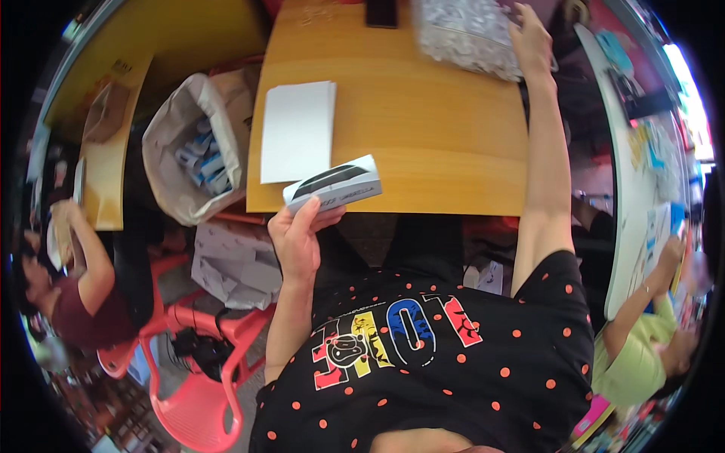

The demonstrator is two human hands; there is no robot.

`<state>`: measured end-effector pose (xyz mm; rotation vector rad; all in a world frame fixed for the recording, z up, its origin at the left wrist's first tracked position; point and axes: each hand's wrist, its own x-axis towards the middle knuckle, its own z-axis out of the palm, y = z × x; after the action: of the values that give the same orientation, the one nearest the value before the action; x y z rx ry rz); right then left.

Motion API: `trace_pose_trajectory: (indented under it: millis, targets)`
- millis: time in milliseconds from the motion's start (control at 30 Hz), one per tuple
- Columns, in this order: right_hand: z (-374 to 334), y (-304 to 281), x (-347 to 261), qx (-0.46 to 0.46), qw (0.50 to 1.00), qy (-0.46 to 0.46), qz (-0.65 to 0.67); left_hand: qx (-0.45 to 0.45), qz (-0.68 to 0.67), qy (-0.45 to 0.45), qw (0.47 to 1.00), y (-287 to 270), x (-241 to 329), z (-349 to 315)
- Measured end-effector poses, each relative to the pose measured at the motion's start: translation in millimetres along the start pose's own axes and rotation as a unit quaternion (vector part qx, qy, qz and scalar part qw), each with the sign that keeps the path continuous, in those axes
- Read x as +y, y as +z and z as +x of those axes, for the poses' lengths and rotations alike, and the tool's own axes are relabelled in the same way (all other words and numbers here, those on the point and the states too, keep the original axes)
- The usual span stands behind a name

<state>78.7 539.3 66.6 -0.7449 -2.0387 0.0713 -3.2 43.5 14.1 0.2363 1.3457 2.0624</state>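
Observation:
My left hand is closed around a small folded white carton with a dark picture and print on it, held above the table's near edge. Beside it on the table lies a stack of white sheets. My right arm stretches to the far right corner, where my right hand is raised at the edge of a clear plastic bag full of small whitish pieces. Its fingers look apart, and I see nothing held in them.
A black phone lies at the far edge. Left of the table stands a large pale sack holding several blue-and-white pieces, with a red plastic chair nearer. Other people sit at a left table and a white right table.

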Motion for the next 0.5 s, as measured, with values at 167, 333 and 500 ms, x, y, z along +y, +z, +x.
trace_pose_trajectory:
  millis: [167, 333, 500]
  targets:
    - [-109.2, -57.9, -169.1, -0.194, 0.909, 0.080, 0.361, 0.030, -0.057, -0.020, 0.998, -4.3, 0.1, 1.2]
    - [-189.5, -83.2, -226.2, -0.307, 0.832, 0.119, 0.446, 0.028, -0.056, -0.007, 0.998, -2.9, -5.2, 4.9]
    - [-214.8, -73.7, -238.1, -0.277, 0.822, 0.185, 0.463, 0.029, -0.055, -0.002, 0.998, 4.0, -5.3, 2.9]
